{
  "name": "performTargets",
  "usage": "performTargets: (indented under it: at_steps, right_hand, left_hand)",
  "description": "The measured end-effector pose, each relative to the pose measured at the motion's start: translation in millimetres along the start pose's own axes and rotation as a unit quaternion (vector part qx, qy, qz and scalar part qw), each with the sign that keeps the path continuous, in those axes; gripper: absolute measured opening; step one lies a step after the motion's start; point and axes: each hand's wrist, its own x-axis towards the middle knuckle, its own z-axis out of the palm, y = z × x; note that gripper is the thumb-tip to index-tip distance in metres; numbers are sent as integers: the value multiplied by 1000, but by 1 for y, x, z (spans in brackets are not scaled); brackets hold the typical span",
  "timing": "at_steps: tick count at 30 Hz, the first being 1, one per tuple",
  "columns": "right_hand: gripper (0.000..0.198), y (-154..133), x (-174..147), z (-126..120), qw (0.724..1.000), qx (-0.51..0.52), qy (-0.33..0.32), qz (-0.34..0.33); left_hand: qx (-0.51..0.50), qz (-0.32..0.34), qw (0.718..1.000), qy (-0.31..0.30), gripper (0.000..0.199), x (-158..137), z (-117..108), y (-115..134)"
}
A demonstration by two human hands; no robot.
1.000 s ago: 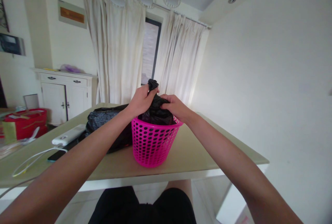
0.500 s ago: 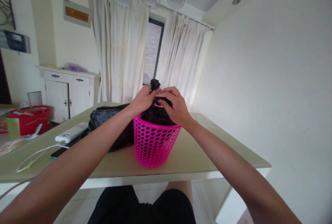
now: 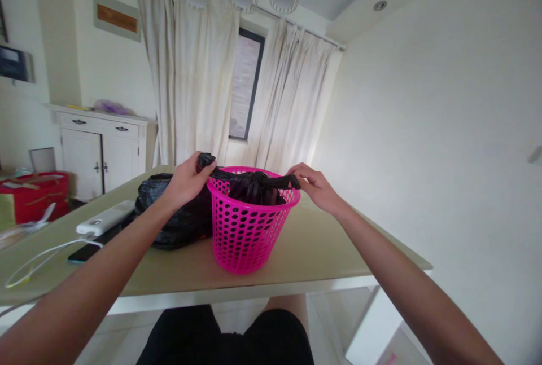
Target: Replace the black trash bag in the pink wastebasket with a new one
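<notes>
A pink perforated plastic basket [image 3: 249, 241] stands upright on the table before me, with a black plastic bag [image 3: 256, 187] bunched inside it. My left hand [image 3: 188, 180] is closed on one twisted end of that bag, just outside the basket's left rim. The other end is pinched in my right hand [image 3: 314, 184], by the right rim. Between both hands the bag's two ends stretch sideways across the basket's mouth, gathered at the middle. The lower part of the bag shows only through the holes.
Another black plastic bag [image 3: 182, 224] lies against the basket's left side. Further left on the table [image 3: 322, 252] are a white power bank [image 3: 105, 218], a dark phone [image 3: 84, 252] and a white cable [image 3: 38, 246]. A red bag [image 3: 38, 196] sits beyond the table's left edge.
My hands were together above the basket, working at the bag's top. They have moved apart and down, left and right, pulling the bag's ends out sideways. The view has turned slightly right.
</notes>
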Motion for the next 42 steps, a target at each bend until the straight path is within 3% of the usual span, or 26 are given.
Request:
performTargets:
  at_steps: [3,5,6,8,10,12,15,16,18,20,21,23,25,27,29,32,35,37,40,42]
  right_hand:
    - [43,-14,26,9,998,40,31,25]
    - [46,-17,44,22,1000,7,-6,25]
    - [49,-17,53,30,999,-30,-39,20]
    - [56,-14,69,47,983,-132,-127,9]
    - [31,-11,83,61,950,-227,-213,0]
    - [10,-8,95,67,931,-267,-249,-6]
    - [15,-7,106,63,958,-220,-185,-6]
    - [24,-6,108,61,968,-194,-158,6]
    - [60,-3,111,61,978,-156,-129,47]
    - [92,5,112,70,975,-148,-140,91]
    - [97,9,113,77,969,-153,-165,102]
    - [78,17,115,90,950,-172,-245,90]
    - [37,21,120,94,941,-193,-271,55]
    - [12,19,127,81,964,-205,-169,32]
    - [9,14,133,53,982,-186,23,39]
    - [7,7,138,-4,955,-140,252,72]
    - [11,7,133,-58,887,-159,415,122]
    - [14,10,125,-87,813,-175,538,139]
    - [22,14,106,-122,706,-190,671,125]
    - [25,18,88,-139,679,-213,692,122]
  left_hand:
    - [37,107,986,121,65,-20,-2,10]
    - [80,186,963,179,62,-35,-6,21]
    - [87,225,955,172,54,-43,-8,27]
    - [89,301,945,94,37,-56,-8,40]
    - [96,349,932,-23,23,-65,-5,50]
    - [101,348,926,-107,23,-71,0,57]
    - [84,315,934,-143,24,-75,7,62]
    - [78,310,937,-140,23,-76,9,63]
    - [69,311,939,-130,22,-78,13,65]
    - [65,317,939,-116,23,-81,17,67]
    - [65,322,938,-109,23,-83,19,68]
    - [69,328,937,-99,25,-85,22,70]
    - [78,328,937,-97,27,-87,22,71]
    - [86,324,937,-102,29,-87,21,71]
    - [93,322,936,-106,29,-85,20,72]
    - [94,321,937,-106,30,-81,23,74]
    - [72,323,937,-110,27,-79,34,75]
    - [39,335,937,-88,32,-83,43,72]
    - [-4,343,938,45,51,-96,53,51]
    - [-2,321,939,121,37,-107,53,27]
